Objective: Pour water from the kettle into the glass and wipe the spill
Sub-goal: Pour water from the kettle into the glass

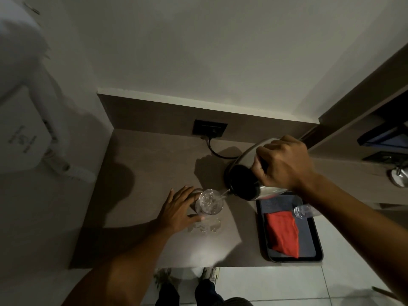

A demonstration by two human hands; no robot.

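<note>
At far left, the marks on the white wall unit (22,129) are too blurred to read. On the table (136,195) your left hand (178,208) cups the glass (208,202), fingers spread behind it and thumb in front (a spill (205,227) lies just nearer you). Your right hand (284,162), fingers curled round the handle, tilts the kettle (242,180), water running into the glass; a red cloth (283,233) lies on the tray (318,246).

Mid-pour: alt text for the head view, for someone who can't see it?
The right hand tips the kettle, and water streams from its spout into the glass, which the left hand holds on the counter. A puddle lies at the glass's base; a red cloth lies on a dark tray to the right.
</note>
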